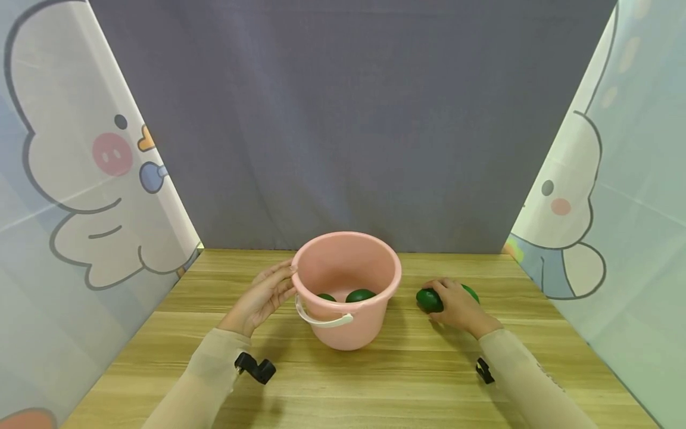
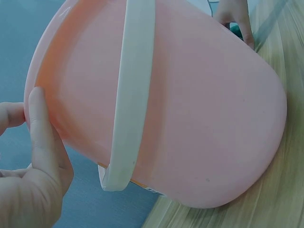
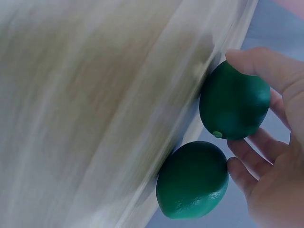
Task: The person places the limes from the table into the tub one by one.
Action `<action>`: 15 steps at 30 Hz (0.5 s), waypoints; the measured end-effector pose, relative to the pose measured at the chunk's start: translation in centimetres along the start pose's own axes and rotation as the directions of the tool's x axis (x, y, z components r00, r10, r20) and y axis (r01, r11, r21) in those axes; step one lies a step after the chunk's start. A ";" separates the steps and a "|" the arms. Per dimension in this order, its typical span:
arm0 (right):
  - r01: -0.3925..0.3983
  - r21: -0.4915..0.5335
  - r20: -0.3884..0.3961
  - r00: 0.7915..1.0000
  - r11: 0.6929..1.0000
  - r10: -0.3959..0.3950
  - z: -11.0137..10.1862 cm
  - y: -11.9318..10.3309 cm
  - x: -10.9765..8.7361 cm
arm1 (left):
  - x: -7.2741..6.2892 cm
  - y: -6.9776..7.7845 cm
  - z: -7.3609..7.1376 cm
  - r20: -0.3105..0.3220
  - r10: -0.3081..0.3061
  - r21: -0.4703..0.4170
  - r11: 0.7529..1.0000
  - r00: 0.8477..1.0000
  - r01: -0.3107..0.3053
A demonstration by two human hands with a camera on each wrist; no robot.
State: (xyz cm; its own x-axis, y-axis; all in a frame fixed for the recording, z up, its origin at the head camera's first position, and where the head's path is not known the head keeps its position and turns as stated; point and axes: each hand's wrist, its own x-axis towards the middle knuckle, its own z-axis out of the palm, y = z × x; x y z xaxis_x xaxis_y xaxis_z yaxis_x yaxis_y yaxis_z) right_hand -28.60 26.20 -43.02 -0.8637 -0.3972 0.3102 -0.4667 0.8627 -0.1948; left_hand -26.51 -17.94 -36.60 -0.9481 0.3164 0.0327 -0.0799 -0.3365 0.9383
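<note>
A pink bucket (image 1: 343, 328) with a white handle (image 1: 328, 323) stands upright on the table. My left hand (image 1: 262, 301) holds its rim on the left side, thumb and fingers at the edge in the left wrist view. Inside the bucket lie two green limes, one larger in view (image 1: 360, 295) and one partly hidden by the rim (image 1: 325, 297). To the right of the bucket, my right hand (image 1: 455, 307) grips another lime (image 3: 235, 102), thumb on one side and fingers on the other. Beside it sits one more lime (image 3: 192, 180), close to the little finger.
The wood-grain table (image 1: 375, 387) ends at a dark grey curtain (image 1: 348, 131) behind the bucket. Cartoon-printed cloths hang at the left (image 1: 80, 196) and right (image 1: 632, 208). Black mounts sit on both wrists, the left one (image 1: 256, 367) beside the sleeve.
</note>
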 end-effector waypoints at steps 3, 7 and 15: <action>0.004 0.003 0.008 1.000 1.000 -0.004 0.0 -0.1 0.0 | 0.0 0.0 0.0 -0.004 -0.003 -0.001 1.000 1.000 0.003; 0.013 0.005 0.002 1.000 1.000 -0.013 0.0 -0.2 0.0 | 0.0 0.1 0.0 -0.011 -0.008 -0.006 1.000 1.000 0.008; 0.018 0.000 -0.004 1.000 1.000 -0.018 -0.1 -0.1 -0.1 | -0.1 0.1 0.0 -0.004 -0.004 0.005 1.000 1.000 0.004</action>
State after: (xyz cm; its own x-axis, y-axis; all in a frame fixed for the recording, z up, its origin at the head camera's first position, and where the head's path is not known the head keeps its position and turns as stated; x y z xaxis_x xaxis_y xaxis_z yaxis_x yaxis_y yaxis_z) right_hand -28.39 26.19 -42.94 -0.8546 -0.4110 0.3176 -0.4819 0.8555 -0.1896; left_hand -26.43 -17.99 -36.52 -0.9489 0.3144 0.0276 -0.0822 -0.3305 0.9402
